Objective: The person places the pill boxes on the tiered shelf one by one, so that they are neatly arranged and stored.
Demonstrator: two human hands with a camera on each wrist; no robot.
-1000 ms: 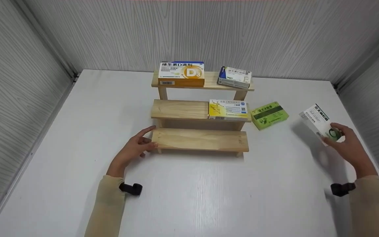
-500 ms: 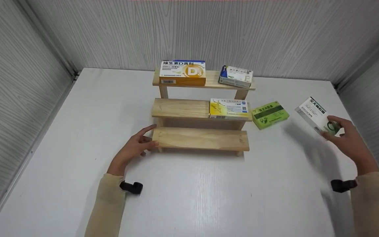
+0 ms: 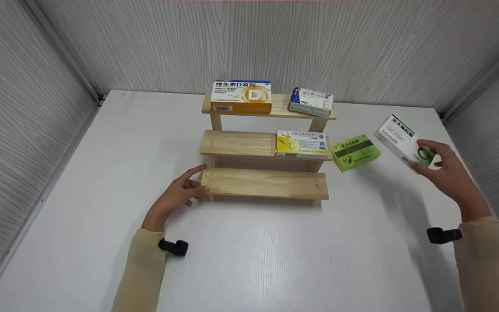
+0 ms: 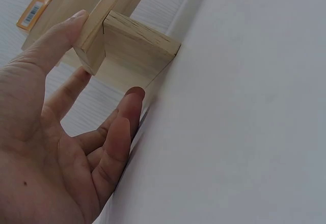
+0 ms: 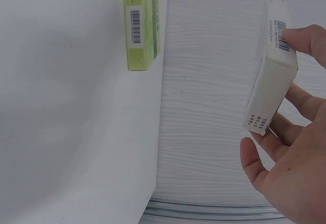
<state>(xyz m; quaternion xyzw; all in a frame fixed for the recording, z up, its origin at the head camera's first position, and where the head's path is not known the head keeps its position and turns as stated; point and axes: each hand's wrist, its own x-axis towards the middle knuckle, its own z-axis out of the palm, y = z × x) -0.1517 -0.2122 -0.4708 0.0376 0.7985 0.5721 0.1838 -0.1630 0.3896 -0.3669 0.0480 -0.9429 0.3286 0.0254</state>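
Carton and stand sit apart, the white-and-green medicine carton [image 3: 399,138] in the air to the right of the three-tier wooden stand [image 3: 264,182], with the lime-green box [image 3: 355,152] between them on the tabletop [image 3: 249,260]. The right hand [image 3: 446,175] pinches that carton by its near, green-marked end, thumb on one narrow side and fingers on the other; its shadow falls separately below, so it appears to be clear of the surface. Its long axis runs diagonally, from the gripped end at near right to the free end at far left, and this looks like the relation that counts most: the tiers run straight left to right, so the carton is askew to them. The right hand is plainly the nearer one to carton and green box alike. Across the stand, the left hand [image 3: 176,195] grips the left end of the lowest tier, thumb on the front edge and index finger at the back corner, the other fingers loosely bent below. From there the carton lies well off to the right and farther back, roughly level with the middle tier, where the yellow-and-white box [image 3: 302,144] occupies the right end and bare wood shows on the left.
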